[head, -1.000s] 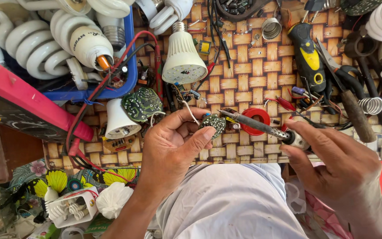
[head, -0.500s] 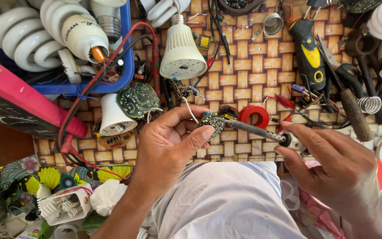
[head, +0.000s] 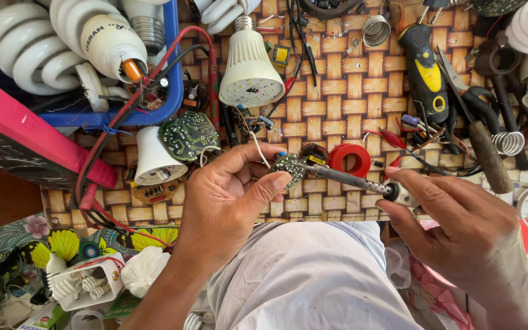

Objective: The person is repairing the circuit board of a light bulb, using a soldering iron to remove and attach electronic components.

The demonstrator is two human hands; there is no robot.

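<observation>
the left hand [head: 227,201] is pinching a small round green circuit board [head: 288,168] between thumb and forefinger, fingers closed narrow on its edge, above the woven bamboo mat [head: 337,79]. the right hand [head: 459,226] is gripping the grey-barrelled soldering iron [head: 349,179] by its handle, fingers wrapped shut, its tip seemingly touching the board just beyond the left thumb. doing this well probably means bracing both wrists, keeping the left fingertips clear of the hot tip, and heating only 1 joint.
</observation>
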